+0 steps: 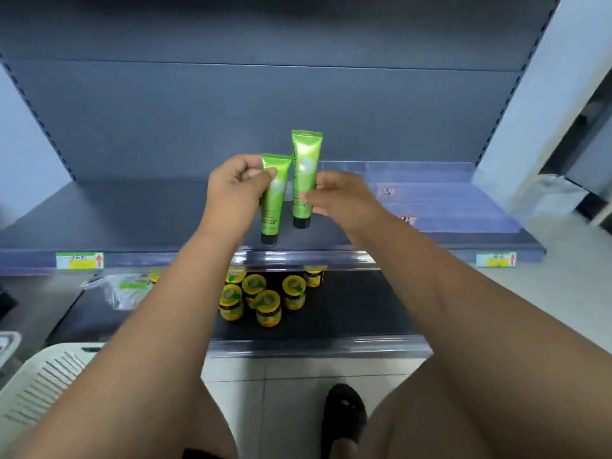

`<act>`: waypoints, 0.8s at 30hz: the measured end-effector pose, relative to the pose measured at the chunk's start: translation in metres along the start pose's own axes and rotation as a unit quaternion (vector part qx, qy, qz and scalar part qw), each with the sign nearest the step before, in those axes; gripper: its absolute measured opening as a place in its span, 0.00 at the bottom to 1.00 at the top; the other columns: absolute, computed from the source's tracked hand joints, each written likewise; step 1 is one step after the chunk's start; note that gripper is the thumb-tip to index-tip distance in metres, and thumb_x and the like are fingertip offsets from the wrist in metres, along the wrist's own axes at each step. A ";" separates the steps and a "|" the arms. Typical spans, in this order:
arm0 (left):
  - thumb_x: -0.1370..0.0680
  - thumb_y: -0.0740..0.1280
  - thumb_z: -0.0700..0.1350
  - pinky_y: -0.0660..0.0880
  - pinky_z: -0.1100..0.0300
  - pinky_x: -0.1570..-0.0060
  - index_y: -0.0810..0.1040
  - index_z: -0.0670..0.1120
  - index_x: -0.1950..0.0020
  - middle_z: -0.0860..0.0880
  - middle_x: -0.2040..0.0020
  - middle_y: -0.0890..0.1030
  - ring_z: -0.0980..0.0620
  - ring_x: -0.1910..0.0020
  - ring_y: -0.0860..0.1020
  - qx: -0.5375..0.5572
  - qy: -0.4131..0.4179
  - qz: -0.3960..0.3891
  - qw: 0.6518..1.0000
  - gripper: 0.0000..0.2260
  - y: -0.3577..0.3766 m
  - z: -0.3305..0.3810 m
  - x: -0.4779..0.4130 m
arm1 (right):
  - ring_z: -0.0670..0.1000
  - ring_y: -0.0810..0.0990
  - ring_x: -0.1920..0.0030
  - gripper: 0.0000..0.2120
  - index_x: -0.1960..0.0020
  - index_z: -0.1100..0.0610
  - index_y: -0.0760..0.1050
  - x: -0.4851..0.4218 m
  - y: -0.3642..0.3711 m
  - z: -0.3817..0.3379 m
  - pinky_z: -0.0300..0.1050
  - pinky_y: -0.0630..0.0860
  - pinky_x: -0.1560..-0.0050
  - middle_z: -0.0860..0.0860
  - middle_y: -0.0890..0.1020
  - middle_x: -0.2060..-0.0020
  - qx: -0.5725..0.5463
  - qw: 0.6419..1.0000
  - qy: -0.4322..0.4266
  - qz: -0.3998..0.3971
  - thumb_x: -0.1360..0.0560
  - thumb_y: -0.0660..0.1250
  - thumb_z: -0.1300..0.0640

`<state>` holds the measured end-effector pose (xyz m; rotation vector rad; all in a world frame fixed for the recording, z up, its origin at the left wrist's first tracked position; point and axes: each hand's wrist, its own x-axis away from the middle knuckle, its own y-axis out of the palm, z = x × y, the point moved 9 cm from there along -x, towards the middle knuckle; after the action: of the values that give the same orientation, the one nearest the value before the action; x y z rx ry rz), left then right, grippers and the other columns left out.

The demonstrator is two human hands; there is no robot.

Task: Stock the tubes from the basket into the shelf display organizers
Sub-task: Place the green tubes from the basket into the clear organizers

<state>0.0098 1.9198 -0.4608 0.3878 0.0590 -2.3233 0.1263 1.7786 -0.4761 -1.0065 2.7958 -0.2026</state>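
Note:
Two green tubes with black caps hang cap-down above the blue shelf (132,220). My left hand (233,190) pinches the shorter-looking tube (273,207) near its crimped top. My right hand (337,197) grips the other tube (304,180) at its middle, a little higher and to the right. The tubes are close together but apart. A clear plastic display organizer (443,197) sits on the shelf to the right of my hands. A white slatted basket (43,382) is at the lower left; its contents are hidden.
Several yellow-lidded jars (261,299) stand on the dark lower shelf (357,309) beneath my hands. A crumpled clear plastic bag (122,289) lies left of them. Price labels (79,260) sit on the shelf edge. My foot in a black shoe (344,415) is on the tiled floor.

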 end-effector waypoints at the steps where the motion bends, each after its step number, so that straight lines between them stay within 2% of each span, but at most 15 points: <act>1: 0.22 0.71 0.38 0.73 0.53 0.54 0.81 0.49 0.54 0.57 0.68 0.77 0.54 0.63 0.75 0.006 -0.006 -0.007 1.000 0.06 0.013 -0.004 -0.003 | 0.51 0.81 0.54 0.08 0.49 0.66 0.81 0.002 -0.016 0.001 0.56 0.80 0.38 0.56 0.81 0.58 0.001 1.000 -0.010 0.019 0.27 0.74 0.64; 4: 0.22 0.73 0.39 0.73 0.50 0.53 0.81 0.47 0.52 0.51 0.65 0.76 0.51 0.60 0.75 0.022 -0.014 -0.024 0.999 0.04 0.050 -0.017 -0.014 | 0.48 0.80 0.57 0.05 0.50 0.61 0.83 0.008 -0.058 0.010 0.47 0.79 0.46 0.52 0.82 0.59 -0.018 0.997 -0.032 0.071 0.26 0.73 0.66; 7: 0.22 0.72 0.39 0.74 0.50 0.53 0.81 0.46 0.51 0.45 0.60 0.77 0.48 0.58 0.76 0.015 -0.012 -0.049 0.999 0.03 0.089 -0.024 -0.022 | 0.48 0.82 0.55 0.08 0.52 0.55 0.84 0.004 -0.095 0.018 0.48 0.79 0.45 0.51 0.86 0.56 -0.005 0.992 -0.056 0.117 0.27 0.74 0.65; 9: 0.22 0.72 0.38 0.75 0.52 0.55 0.80 0.47 0.54 0.46 0.60 0.78 0.49 0.58 0.77 0.014 -0.018 -0.062 0.998 0.05 0.113 -0.028 -0.021 | 0.48 0.84 0.54 0.10 0.51 0.54 0.84 0.001 -0.120 0.022 0.46 0.81 0.46 0.51 0.87 0.53 0.002 0.988 -0.064 0.141 0.27 0.73 0.66; 12: 0.22 0.72 0.38 0.76 0.52 0.54 0.79 0.49 0.56 0.52 0.63 0.79 0.50 0.59 0.78 0.025 -0.041 -0.058 0.997 0.07 0.146 -0.025 -0.017 | 0.48 0.83 0.58 0.10 0.49 0.57 0.84 0.014 -0.159 0.025 0.43 0.79 0.55 0.53 0.87 0.55 0.021 0.983 -0.061 0.170 0.27 0.73 0.68; 13: 0.22 0.72 0.38 0.76 0.52 0.54 0.79 0.49 0.55 0.52 0.63 0.80 0.50 0.59 0.77 0.028 -0.047 -0.046 0.997 0.07 0.153 -0.022 -0.016 | 0.48 0.82 0.59 0.10 0.49 0.58 0.84 0.021 -0.171 0.027 0.44 0.79 0.56 0.53 0.87 0.56 0.030 0.983 -0.057 0.175 0.27 0.73 0.68; 15: 0.23 0.72 0.39 0.76 0.51 0.56 0.79 0.47 0.53 0.50 0.60 0.80 0.50 0.59 0.77 0.047 -0.044 -0.032 0.997 0.05 0.169 -0.011 -0.015 | 0.46 0.82 0.60 0.10 0.52 0.56 0.83 0.034 -0.194 0.029 0.40 0.79 0.55 0.51 0.86 0.59 0.035 0.981 -0.053 0.181 0.28 0.73 0.69; 18: 0.22 0.71 0.37 0.77 0.52 0.57 0.78 0.44 0.49 0.48 0.59 0.80 0.50 0.58 0.78 0.058 -0.009 -0.048 0.997 0.05 0.192 0.004 -0.010 | 0.44 0.83 0.60 0.12 0.54 0.52 0.82 0.043 -0.217 0.034 0.37 0.79 0.54 0.47 0.85 0.60 0.037 0.978 -0.053 0.197 0.28 0.73 0.69; 22: 0.21 0.71 0.36 0.79 0.51 0.57 0.78 0.44 0.50 0.47 0.59 0.80 0.50 0.58 0.78 0.055 0.015 -0.065 0.996 0.05 0.204 0.001 -0.010 | 0.40 0.83 0.62 0.13 0.54 0.52 0.82 0.031 -0.230 0.039 0.30 0.76 0.59 0.46 0.85 0.61 0.029 0.978 -0.058 0.200 0.28 0.73 0.70; 24: 0.21 0.70 0.36 0.81 0.52 0.57 0.78 0.45 0.51 0.47 0.60 0.81 0.50 0.59 0.79 0.047 0.020 -0.079 0.996 0.05 0.208 -0.001 -0.017 | 0.40 0.82 0.63 0.13 0.56 0.51 0.81 0.017 -0.237 0.038 0.31 0.76 0.59 0.45 0.85 0.61 0.014 0.975 -0.056 0.214 0.28 0.72 0.69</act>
<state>0.1676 1.7855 -0.4415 0.4929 -0.0010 -2.4800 0.2677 1.5839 -0.4718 -0.3756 2.8103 -0.1242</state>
